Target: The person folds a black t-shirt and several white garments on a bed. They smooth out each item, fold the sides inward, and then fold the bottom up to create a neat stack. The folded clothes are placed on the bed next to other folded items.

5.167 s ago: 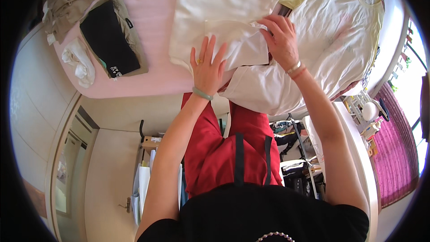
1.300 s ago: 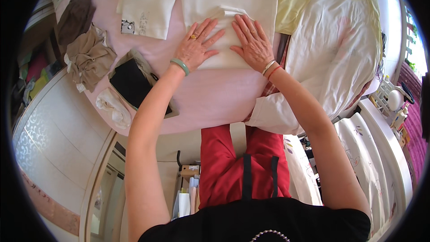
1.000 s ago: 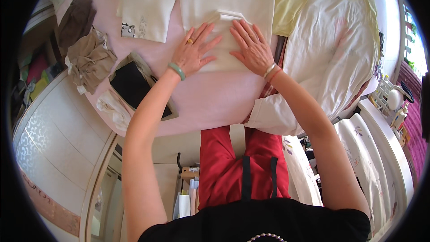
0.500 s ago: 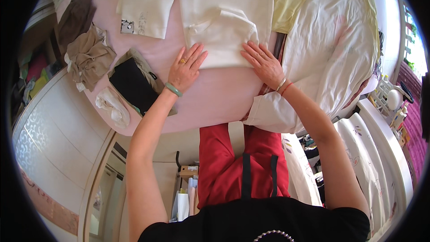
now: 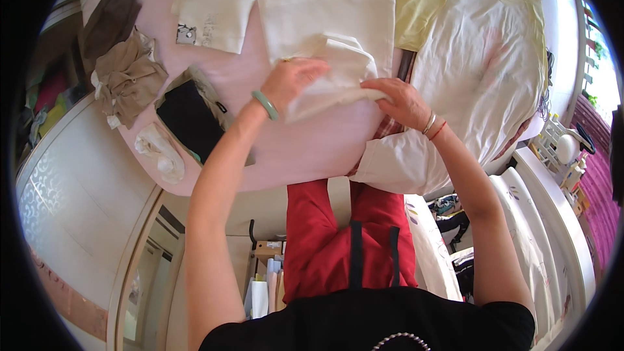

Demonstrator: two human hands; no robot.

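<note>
A white shirt point(image 5: 354, 70), partly folded, lies in front of me on the pink bedding, its near edge raised and creased. The right near corner is pinched between the thumb and fingers of my right hand point(image 5: 406, 103). Over the left part of the same shirt is my left hand point(image 5: 292, 83), with a green bangle at the wrist; its fingers stretch to the right and are slightly blurred. Whether the left hand touches the cloth is hard to see. Another folded white garment point(image 5: 218, 6) with a small grey print rests farther left.
At the right a white shirt with yellow sleeves point(image 5: 474, 58) is spread out. Along the left are a black folded garment point(image 5: 192, 120), a beige crumpled garment point(image 5: 130, 75), a dark brown garment point(image 5: 112, 16) and a small white cloth point(image 5: 162, 153). The pink bed edge point(image 5: 273, 185) curves before my legs.
Both hands were flat on the white shirt. Now the right hand grips its near corner, the near edge has lifted, and the left hand has swung inward over the cloth.
</note>
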